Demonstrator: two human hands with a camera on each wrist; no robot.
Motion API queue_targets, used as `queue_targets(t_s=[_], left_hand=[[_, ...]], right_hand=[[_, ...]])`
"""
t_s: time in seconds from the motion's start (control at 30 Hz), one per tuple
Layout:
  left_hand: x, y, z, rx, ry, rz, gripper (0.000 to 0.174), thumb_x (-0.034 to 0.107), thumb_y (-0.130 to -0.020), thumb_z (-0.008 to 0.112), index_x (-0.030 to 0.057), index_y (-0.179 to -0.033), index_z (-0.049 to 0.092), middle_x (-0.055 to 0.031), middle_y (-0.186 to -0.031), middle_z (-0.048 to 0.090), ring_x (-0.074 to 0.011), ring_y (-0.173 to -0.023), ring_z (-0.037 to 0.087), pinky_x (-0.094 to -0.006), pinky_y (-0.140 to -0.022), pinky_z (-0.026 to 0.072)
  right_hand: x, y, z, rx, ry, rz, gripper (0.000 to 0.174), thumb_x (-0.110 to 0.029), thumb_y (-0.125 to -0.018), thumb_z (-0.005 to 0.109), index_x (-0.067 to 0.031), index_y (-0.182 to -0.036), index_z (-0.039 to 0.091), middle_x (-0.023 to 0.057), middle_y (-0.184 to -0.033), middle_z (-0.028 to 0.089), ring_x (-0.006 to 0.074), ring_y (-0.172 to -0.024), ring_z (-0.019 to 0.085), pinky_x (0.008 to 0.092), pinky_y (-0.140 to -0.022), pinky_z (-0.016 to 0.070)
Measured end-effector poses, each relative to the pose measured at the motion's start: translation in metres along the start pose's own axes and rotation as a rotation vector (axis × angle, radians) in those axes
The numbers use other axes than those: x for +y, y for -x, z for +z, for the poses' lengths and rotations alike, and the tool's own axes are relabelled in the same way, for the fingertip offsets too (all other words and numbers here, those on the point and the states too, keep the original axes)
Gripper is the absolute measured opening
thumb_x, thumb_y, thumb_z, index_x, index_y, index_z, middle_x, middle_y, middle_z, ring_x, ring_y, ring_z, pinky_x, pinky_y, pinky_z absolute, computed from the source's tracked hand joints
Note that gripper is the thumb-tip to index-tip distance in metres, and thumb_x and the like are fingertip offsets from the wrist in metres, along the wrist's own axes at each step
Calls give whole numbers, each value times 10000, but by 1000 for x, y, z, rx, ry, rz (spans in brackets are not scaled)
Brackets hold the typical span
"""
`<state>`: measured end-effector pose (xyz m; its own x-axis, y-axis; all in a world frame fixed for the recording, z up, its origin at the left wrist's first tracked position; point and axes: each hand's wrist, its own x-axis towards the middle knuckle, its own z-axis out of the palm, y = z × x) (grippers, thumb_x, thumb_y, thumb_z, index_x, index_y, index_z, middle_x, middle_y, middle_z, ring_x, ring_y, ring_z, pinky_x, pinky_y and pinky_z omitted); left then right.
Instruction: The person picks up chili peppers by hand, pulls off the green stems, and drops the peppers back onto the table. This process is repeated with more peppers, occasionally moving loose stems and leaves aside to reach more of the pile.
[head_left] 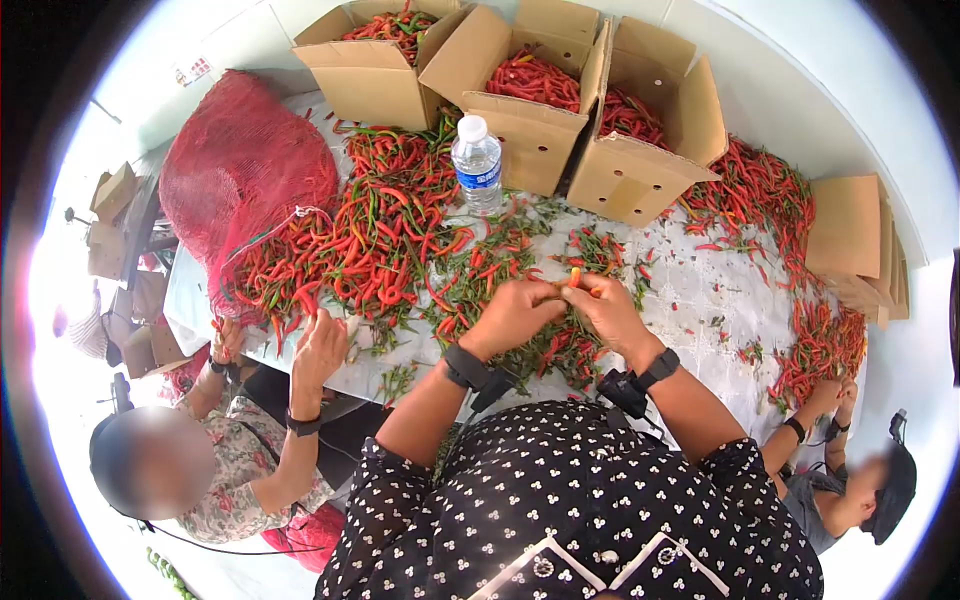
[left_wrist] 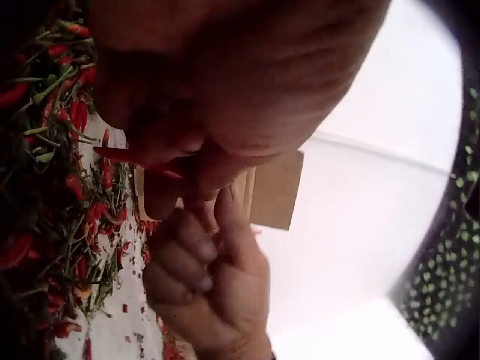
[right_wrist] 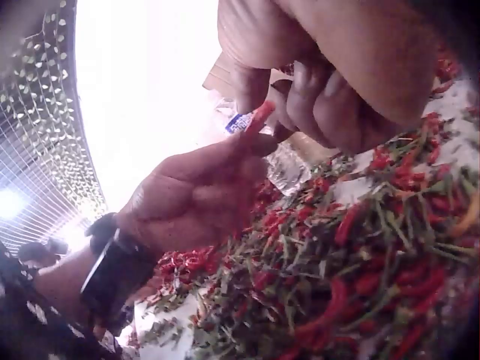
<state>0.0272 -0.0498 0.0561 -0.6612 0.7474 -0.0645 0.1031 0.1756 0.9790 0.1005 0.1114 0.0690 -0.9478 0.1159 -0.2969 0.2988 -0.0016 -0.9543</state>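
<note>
Over the middle of the table, my left hand (head_left: 512, 318) and right hand (head_left: 614, 318) meet at the fingertips. Between them is a small red-orange chili pepper (head_left: 575, 275). The left wrist view has a red chili (left_wrist: 131, 156) jutting from the left hand's curled fingers, with the right hand (left_wrist: 214, 289) close beneath. From the right wrist, the left hand (right_wrist: 199, 191) pinches a chili (right_wrist: 260, 115) whose tip meets the right hand's (right_wrist: 330, 90) thumb and fingers. The pepper's far end is hidden by fingers. Loose chilies with green stems (head_left: 480, 270) lie below both hands.
Cardboard boxes of red chilies (head_left: 535, 80) line the back, with a water bottle (head_left: 478, 165) before them. A red mesh sack (head_left: 245, 150) and big chili heap (head_left: 390, 220) are left. More chilies (head_left: 750, 190) lie right. A person (head_left: 250, 450) works left, another (head_left: 830, 490) right.
</note>
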Motion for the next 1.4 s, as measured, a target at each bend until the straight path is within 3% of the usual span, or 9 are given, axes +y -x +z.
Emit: queue_targets(t_s=[0.2,0.4,0.53,0.7,0.9,0.97,1.13,1.33,1.4], left_hand=[[-19,15,-18,182,-239,178,165,185,-778,598,22,-762,623,-141,-758,615,-317,-619,584,-371,-593,473],[-50,2,-44,453,-1018,-18,113,136,-766,566,27,-740,583,-143,-790,566,-320,-653,594,-398,-606,478],[-54,-2,-42,447,-998,-59,118,128,-768,559,12,-775,574,-160,-783,582,-334,-663,593,-405,-601,476],[-29,11,-23,247,-351,132,164,130,-757,626,20,-878,604,-156,-782,613,-292,-701,614,-367,-603,476],[-23,25,0,226,-166,80,105,76,-805,557,-26,-821,574,-91,-637,600,-131,-541,592,-279,-512,466],[-20,27,0,229,-182,37,107,74,-809,551,-32,-803,564,-84,-632,598,-114,-531,590,-269,-498,464],[-8,15,-1,246,465,-272,80,85,-857,528,10,-861,558,-39,-635,591,-109,-491,546,-251,-455,432],[-4,15,-14,42,1017,-61,142,163,-893,511,32,-869,560,-35,-675,595,-93,-521,516,-212,-482,417],[6,21,-34,126,782,-87,163,171,-899,504,32,-841,564,-32,-680,593,-89,-540,523,-214,-491,422]], right_hand=[[-1,-6,-13,155,-505,152,231,-272,-886,531,-110,-723,509,-68,-549,367,33,-398,272,209,-380,199],[14,-11,-32,47,-839,274,270,-342,-837,555,-112,-709,492,9,-629,456,142,-582,450,271,-484,347],[7,-7,-7,5,-841,350,182,-241,-848,567,-113,-733,508,1,-642,469,132,-572,468,263,-479,364],[4,-13,14,2,-259,238,67,-103,-842,588,-83,-890,546,-63,-608,427,28,-462,350,188,-415,254],[24,-17,22,56,62,52,176,-151,-779,660,0,-728,584,-45,-612,493,43,-548,415,242,-484,338],[35,-17,25,148,380,-290,184,-152,-785,659,-8,-709,573,-48,-611,487,32,-564,411,240,-489,336],[5,-11,27,147,168,-269,136,-150,-823,626,-30,-800,569,-35,-641,507,24,-558,405,217,-482,332],[-2,-14,10,-20,-725,167,128,-218,-890,540,-98,-882,497,12,-721,523,53,-493,378,184,-431,271],[2,-16,-2,-53,-823,192,127,-218,-895,527,-95,-870,506,20,-721,529,58,-496,386,182,-425,277]])
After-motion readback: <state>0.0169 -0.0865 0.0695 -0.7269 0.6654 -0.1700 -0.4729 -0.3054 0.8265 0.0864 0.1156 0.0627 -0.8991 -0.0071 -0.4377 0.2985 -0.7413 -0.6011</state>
